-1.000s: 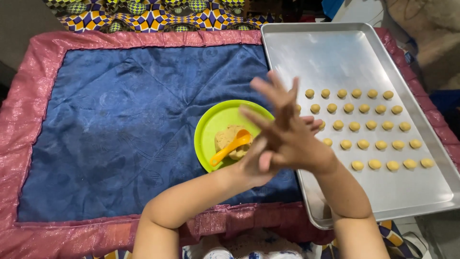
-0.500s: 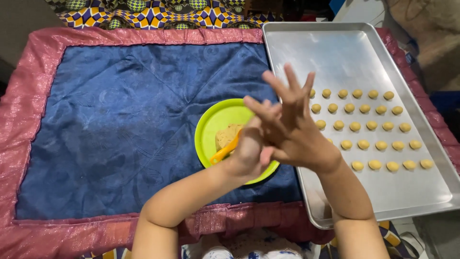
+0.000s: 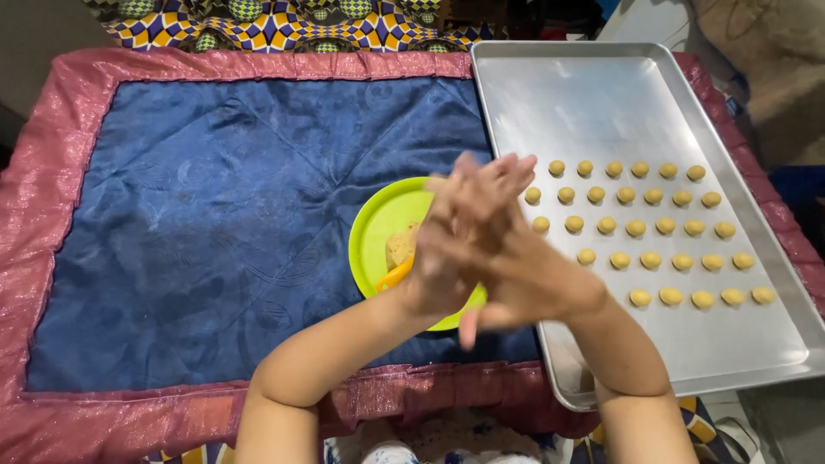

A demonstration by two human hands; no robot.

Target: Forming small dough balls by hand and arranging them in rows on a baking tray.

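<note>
My left hand (image 3: 471,191) and my right hand (image 3: 520,268) are pressed palm to palm, fingers stretched out, above the right half of a lime-green plate (image 3: 371,230). Whatever lies between the palms is hidden. On the plate I see a lump of pale dough (image 3: 400,246) and an orange utensil (image 3: 395,277), both partly covered by my hands. Just right of my hands a metal baking tray (image 3: 601,94) holds several small round dough balls (image 3: 636,228) set in neat rows across its middle.
The plate rests on a blue quilted cloth (image 3: 215,215) with a shiny pink border (image 3: 51,172). Patterned fabric (image 3: 258,15) lies beyond the cloth's far edge. The tray's far half is bare metal.
My palms have slid against each other: the fingers that pointed up and spread wide now lie closer together, and the hands sit slightly lower over the plate.
</note>
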